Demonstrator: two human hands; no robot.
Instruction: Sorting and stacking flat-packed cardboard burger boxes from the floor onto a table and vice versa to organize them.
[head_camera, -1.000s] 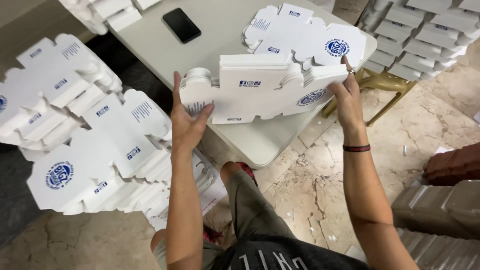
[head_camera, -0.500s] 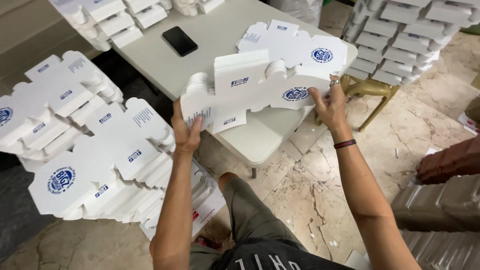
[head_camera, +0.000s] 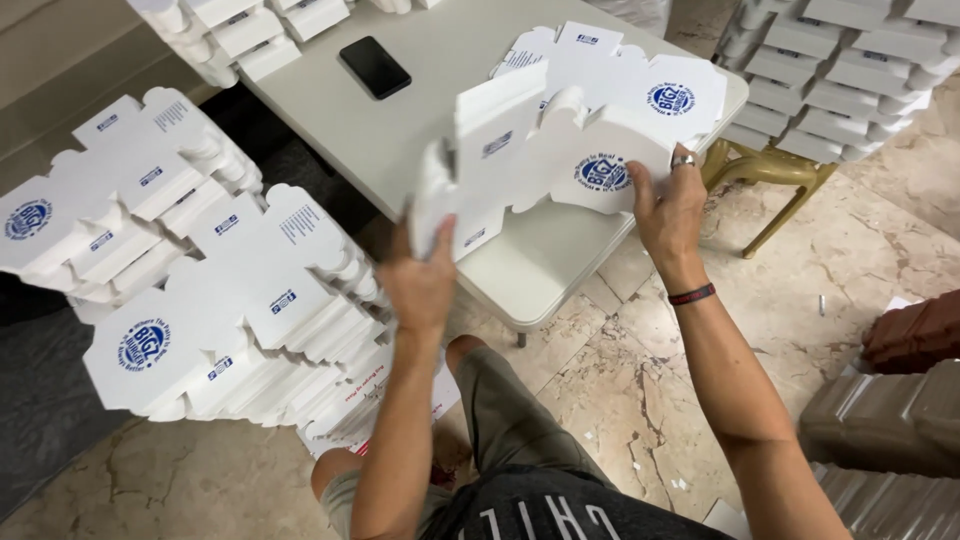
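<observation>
I have both hands on 1 flat white box blank (head_camera: 545, 160), which I am holding up over the near corner of the pale folding table (head_camera: 440, 110). My left hand (head_camera: 422, 285) grips the blank's lower left end, the thumb up on the facing surface and the other fingers hidden behind the card, so I cannot tell how those lie. My right hand (head_camera: 668, 205) clasps the right end just beside the round blue print, fingers curled over the edge and pressed close together, with a ring on 1 finger and a dark band (head_camera: 692, 294) at the wrist. The blank is partly bent, its left panels tilted up toward me and its right part lying nearly level. Behind it on the table lies a short pile of more flat blanks (head_camera: 640, 70), and a black phone (head_camera: 374, 67) rests face up farther back, well apart from my hands. To my left stands a tall heap of the same blanks (head_camera: 200, 290), fanned out unevenly. At the upper right, stacks of made-up white boxes (head_camera: 850, 70) rise beside a gold chair frame (head_camera: 770, 170). My knees show below on the marble floor (head_camera: 620, 400).
</observation>
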